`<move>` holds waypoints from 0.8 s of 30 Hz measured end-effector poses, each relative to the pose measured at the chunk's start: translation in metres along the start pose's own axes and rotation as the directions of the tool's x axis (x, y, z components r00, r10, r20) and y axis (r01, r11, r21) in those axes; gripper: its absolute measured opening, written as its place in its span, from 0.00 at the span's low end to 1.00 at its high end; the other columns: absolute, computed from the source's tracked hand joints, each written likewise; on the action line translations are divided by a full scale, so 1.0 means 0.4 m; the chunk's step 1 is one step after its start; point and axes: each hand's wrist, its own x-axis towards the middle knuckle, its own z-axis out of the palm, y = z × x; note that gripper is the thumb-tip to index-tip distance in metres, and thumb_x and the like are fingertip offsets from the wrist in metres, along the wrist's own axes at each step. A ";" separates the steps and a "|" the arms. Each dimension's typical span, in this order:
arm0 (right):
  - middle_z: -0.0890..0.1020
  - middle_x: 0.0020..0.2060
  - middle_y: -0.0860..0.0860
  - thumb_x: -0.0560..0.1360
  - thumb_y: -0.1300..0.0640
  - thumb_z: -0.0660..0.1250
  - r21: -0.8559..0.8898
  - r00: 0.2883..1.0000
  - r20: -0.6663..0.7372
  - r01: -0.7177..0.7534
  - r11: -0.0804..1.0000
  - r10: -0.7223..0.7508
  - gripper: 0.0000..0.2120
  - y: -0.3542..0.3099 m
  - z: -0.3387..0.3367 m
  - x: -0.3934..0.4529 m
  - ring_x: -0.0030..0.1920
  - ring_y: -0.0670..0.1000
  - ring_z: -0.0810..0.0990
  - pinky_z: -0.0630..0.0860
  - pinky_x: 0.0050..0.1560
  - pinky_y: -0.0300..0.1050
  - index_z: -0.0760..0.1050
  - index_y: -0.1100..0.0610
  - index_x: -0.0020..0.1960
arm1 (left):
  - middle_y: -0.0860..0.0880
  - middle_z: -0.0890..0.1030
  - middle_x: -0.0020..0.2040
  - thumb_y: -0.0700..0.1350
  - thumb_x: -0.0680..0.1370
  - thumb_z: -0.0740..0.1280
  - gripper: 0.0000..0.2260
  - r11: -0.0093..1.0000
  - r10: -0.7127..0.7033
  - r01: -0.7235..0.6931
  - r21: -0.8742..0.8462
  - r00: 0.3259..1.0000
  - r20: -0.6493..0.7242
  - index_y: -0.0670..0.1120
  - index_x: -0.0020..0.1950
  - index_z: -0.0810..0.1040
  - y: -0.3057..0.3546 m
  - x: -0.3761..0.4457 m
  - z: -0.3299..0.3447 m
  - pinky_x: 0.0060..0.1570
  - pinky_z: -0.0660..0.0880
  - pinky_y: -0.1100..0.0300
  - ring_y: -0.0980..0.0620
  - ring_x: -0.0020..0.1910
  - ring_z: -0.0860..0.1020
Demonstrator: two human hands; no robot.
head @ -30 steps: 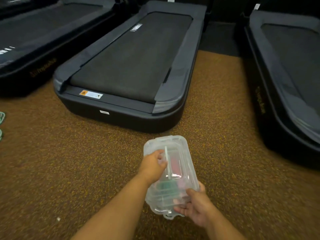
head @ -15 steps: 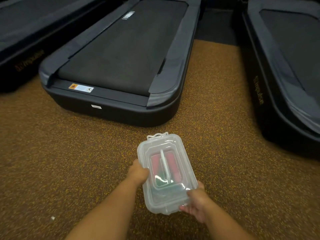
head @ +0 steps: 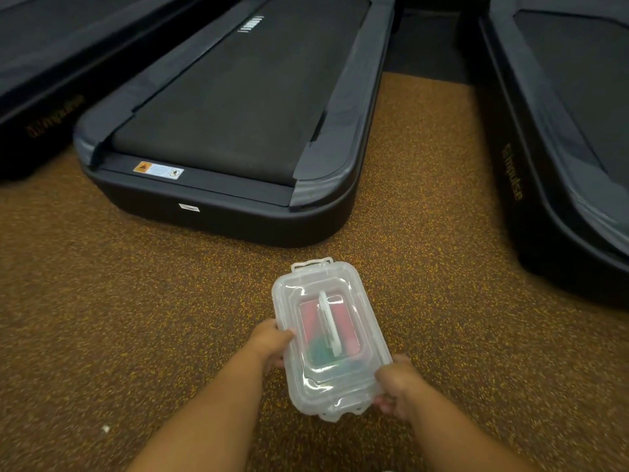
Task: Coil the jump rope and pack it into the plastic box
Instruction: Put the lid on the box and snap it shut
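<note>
A clear plastic box (head: 357, 301) with its lid on and a white handle on top sits low over the brown floor, long side pointing away from me. Through the lid I see red and green shapes, the jump rope (head: 315, 349), blurred by the plastic. My left hand (head: 270, 340) grips the box's left side. My right hand (head: 396, 386) grips its near right corner. Whether the box rests on the floor or hangs just above it I cannot tell.
A black treadmill deck (head: 231, 107) lies straight ahead, its rear end close beyond the box. Another treadmill (head: 561, 137) runs along the right and a third (head: 44, 80) at the far left. Speckled brown floor (head: 102, 318) surrounds the box.
My left hand has moved from the lid's top to the box's left side. The box has levelled out and dropped lower toward the floor, with both hands on its sides.
</note>
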 end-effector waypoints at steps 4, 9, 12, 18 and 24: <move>0.81 0.42 0.59 0.76 0.68 0.56 0.055 0.999 -0.026 0.045 0.998 -0.043 0.14 0.017 -0.006 -0.003 0.28 0.50 0.75 0.68 0.20 0.36 0.72 0.58 0.58 | 0.40 0.83 0.49 0.41 0.79 0.65 0.06 0.998 -0.038 0.039 -0.057 0.999 0.008 0.39 0.52 0.75 -0.001 0.002 0.008 0.45 0.81 0.44 0.42 0.45 0.83; 0.81 0.43 0.55 0.74 0.65 0.59 0.072 0.981 -0.135 0.148 0.986 -0.138 0.16 0.003 -0.035 0.001 0.39 0.54 0.80 0.80 0.33 0.47 0.75 0.55 0.59 | 0.40 0.83 0.48 0.41 0.79 0.64 0.04 0.989 -0.070 0.076 -0.127 0.996 0.048 0.40 0.51 0.75 -0.013 -0.008 0.033 0.46 0.81 0.43 0.41 0.46 0.83; 0.80 0.45 0.53 0.77 0.65 0.59 0.056 0.968 -0.151 0.209 0.976 -0.198 0.16 -0.024 -0.047 0.002 0.40 0.51 0.79 0.76 0.34 0.41 0.73 0.54 0.62 | 0.40 0.84 0.47 0.41 0.80 0.63 0.08 0.978 -0.103 0.107 -0.180 0.994 0.031 0.38 0.55 0.77 -0.032 -0.012 0.040 0.40 0.82 0.48 0.42 0.44 0.83; 0.79 0.54 0.51 0.78 0.65 0.58 0.081 0.955 -0.085 0.290 0.954 -0.284 0.22 -0.068 -0.046 0.000 0.42 0.46 0.77 0.74 0.34 0.38 0.66 0.51 0.71 | 0.40 0.84 0.46 0.41 0.80 0.62 0.08 0.912 -0.153 0.133 -0.387 0.988 -0.021 0.39 0.55 0.77 -0.078 -0.023 0.052 0.35 0.82 0.51 0.42 0.43 0.83; 0.80 0.48 0.47 0.79 0.65 0.59 0.122 0.940 -0.022 0.339 0.933 -0.339 0.20 -0.060 -0.040 -0.009 0.43 0.44 0.79 0.76 0.35 0.40 0.70 0.49 0.68 | 0.36 0.83 0.47 0.37 0.79 0.63 0.06 0.747 -0.250 0.164 -0.644 0.967 -0.043 0.39 0.54 0.77 -0.134 -0.070 0.124 0.34 0.82 0.48 0.39 0.42 0.83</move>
